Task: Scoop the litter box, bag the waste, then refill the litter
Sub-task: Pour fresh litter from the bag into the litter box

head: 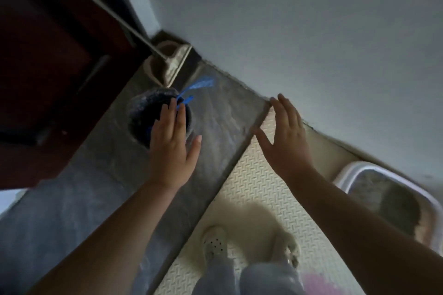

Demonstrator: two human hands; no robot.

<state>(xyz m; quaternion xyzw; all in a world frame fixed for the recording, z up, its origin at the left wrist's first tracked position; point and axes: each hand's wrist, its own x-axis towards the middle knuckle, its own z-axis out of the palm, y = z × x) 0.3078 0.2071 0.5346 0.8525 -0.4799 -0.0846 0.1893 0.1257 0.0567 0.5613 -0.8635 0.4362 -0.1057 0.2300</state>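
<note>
Currently, at far left, a beige flat mop (175,64) stands by the wall. Nearer sits a round dark bin lined with a black bag (141,112), with a blue plastic piece (200,84) at its rim; scoop or tie, we cannot tell. Our left hand (171,141) hovers above the bin, fingers straight, gripping nothing. Our right hand (285,136), equally spread and empty, hangs above the cream embossed floor mat (251,187). The white-rimmed litter box (354,166) lies near right. We judge bagging is in hand; the next move calls for reaching down to the bag rim.

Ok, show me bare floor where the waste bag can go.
Free: grey floor between the bin and the cream mat; also the mat between your shoes and the litter box. Crowded: the corner by the mop and bin.
</note>
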